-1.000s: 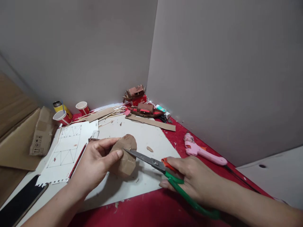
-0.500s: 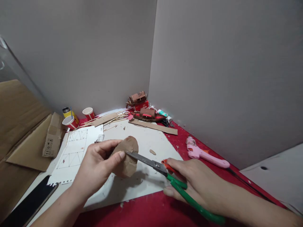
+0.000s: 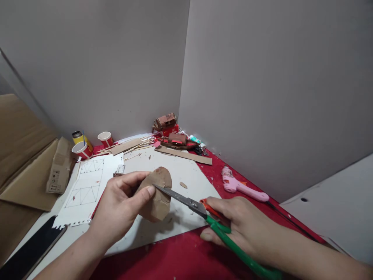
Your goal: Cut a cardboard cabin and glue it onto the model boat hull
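Observation:
Pinched between the thumb and fingers of my left hand [image 3: 125,202] is a rounded piece of brown cardboard [image 3: 160,206] with a rough, creased surface. My right hand [image 3: 239,221] grips a pair of scissors [image 3: 186,200] by its green and orange handles. The scissors' blades look closed and point left, with their tip against the face of the cardboard near my left thumb. Both hands are above a white board [image 3: 186,171]. A small cardboard scrap [image 3: 183,185] lies on that board, just beyond the scissors.
A pink glue gun [image 3: 244,189] rests on the red tabletop [image 3: 163,260] at right. Behind stand two model boats, thin sticks [image 3: 134,146] and paper cups [image 3: 82,150]. Leftward are a sheet with drawn trusses [image 3: 84,190], a dark phone [image 3: 33,249] and a cardboard box [image 3: 26,155].
The view has turned slightly right, so the background sits further left. Both hands keep their grips, and the cardboard and scissors have barely shifted against each other.

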Action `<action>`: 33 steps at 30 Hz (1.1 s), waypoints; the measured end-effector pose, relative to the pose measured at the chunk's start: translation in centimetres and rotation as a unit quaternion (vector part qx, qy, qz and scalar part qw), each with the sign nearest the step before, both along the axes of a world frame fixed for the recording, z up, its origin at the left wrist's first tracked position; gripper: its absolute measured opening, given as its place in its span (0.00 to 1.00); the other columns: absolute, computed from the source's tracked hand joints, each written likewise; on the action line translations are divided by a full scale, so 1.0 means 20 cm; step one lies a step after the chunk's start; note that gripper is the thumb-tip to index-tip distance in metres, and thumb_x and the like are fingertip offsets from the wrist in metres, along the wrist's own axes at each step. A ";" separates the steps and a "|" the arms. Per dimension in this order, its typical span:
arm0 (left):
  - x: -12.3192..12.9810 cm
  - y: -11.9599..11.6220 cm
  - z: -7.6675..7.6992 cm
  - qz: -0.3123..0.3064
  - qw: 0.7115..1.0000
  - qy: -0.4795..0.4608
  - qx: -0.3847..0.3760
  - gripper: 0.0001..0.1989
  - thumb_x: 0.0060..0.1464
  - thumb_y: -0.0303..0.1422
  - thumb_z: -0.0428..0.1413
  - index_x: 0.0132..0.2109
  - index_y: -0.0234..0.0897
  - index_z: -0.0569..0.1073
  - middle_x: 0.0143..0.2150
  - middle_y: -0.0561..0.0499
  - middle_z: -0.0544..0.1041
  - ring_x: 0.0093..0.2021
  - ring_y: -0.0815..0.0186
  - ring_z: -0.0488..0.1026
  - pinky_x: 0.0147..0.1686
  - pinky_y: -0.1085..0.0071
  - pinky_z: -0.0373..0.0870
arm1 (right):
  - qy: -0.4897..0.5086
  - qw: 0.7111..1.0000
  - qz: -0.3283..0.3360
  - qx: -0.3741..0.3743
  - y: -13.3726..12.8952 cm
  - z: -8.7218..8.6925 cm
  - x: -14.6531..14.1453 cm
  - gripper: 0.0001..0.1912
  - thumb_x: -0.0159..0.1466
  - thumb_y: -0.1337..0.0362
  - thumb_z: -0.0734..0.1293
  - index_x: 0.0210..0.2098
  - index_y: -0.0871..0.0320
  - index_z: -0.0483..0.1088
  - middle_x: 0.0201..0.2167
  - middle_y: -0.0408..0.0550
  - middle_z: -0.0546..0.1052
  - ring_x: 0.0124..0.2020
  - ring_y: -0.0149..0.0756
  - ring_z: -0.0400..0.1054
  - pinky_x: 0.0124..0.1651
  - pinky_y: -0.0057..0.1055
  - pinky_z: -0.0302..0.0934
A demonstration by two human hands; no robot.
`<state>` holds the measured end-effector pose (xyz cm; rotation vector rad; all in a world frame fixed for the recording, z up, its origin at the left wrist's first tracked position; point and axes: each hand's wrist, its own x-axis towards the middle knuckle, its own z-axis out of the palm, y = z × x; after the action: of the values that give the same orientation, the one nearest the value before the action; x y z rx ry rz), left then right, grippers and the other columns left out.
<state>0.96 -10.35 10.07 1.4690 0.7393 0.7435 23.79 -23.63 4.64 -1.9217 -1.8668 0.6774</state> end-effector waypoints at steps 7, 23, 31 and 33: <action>0.01 0.01 -0.02 -0.003 1.000 -0.009 -0.013 0.09 0.51 0.34 0.67 0.41 0.39 0.84 0.35 0.49 0.84 0.32 0.65 0.79 0.30 0.76 0.76 | 0.018 1.000 -0.006 0.012 -0.01 -0.04 0.01 0.29 0.60 0.33 0.59 0.26 0.53 0.56 0.20 0.39 0.59 0.22 0.32 0.49 0.26 0.31 0.48; -0.02 0.00 0.01 -0.062 0.998 -0.021 0.000 0.09 0.54 0.34 0.64 0.42 0.39 0.84 0.33 0.51 0.83 0.32 0.67 0.77 0.32 0.75 0.75 | -0.081 0.996 0.023 0.013 -0.07 0.17 -0.02 0.16 0.61 0.48 0.68 0.31 0.54 0.66 0.27 0.45 0.75 0.26 0.37 0.64 0.30 0.31 0.55; -0.10 0.10 0.08 0.097 0.988 -0.102 0.057 0.08 0.48 0.35 0.68 0.37 0.39 0.82 0.33 0.52 0.82 0.31 0.68 0.76 0.31 0.75 0.74 | -0.062 0.997 -0.033 0.035 -0.21 0.13 0.11 0.28 0.58 0.39 0.66 0.42 0.57 0.77 0.39 0.59 0.81 0.39 0.54 0.76 0.40 0.41 0.71; -0.12 0.14 0.09 0.109 0.986 -0.115 0.055 0.09 0.48 0.35 0.68 0.38 0.39 0.82 0.35 0.51 0.83 0.32 0.68 0.76 0.33 0.75 0.74 | -0.012 0.997 -0.045 0.062 -0.26 0.07 0.16 0.32 0.57 0.40 0.68 0.51 0.57 0.76 0.47 0.60 0.80 0.45 0.56 0.76 0.44 0.41 0.72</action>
<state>-1.40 -7.60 11.96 1.3832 0.6955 1.1171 27.06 -28.77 6.14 -1.9288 -1.7790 0.5008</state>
